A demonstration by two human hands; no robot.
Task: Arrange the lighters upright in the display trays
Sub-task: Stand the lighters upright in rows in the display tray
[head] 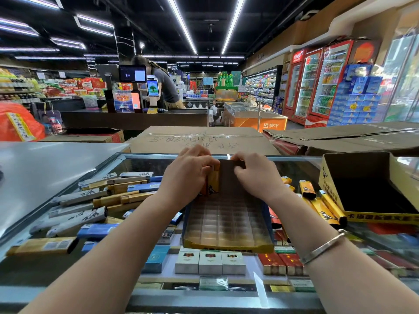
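Note:
A display tray (226, 223) with a clear gridded insert and a yellow front lip lies on the glass counter in front of me. At its far left corner my left hand (188, 175) grips a few upright yellow and orange lighters (213, 182). My right hand (256, 175) pinches the tray's dark back wall (229, 168). To the left lies a loose pile of grey, yellow and blue lighters (99, 200). More yellow lighters (322, 205) lie flat to the right.
A second, empty yellow tray box (371, 220) stands at the right. Cigarette packs (210, 261) show under the glass counter (294, 298). Flattened cardboard (204, 139) lies beyond the counter. A person stands at the checkout (167, 87) far behind.

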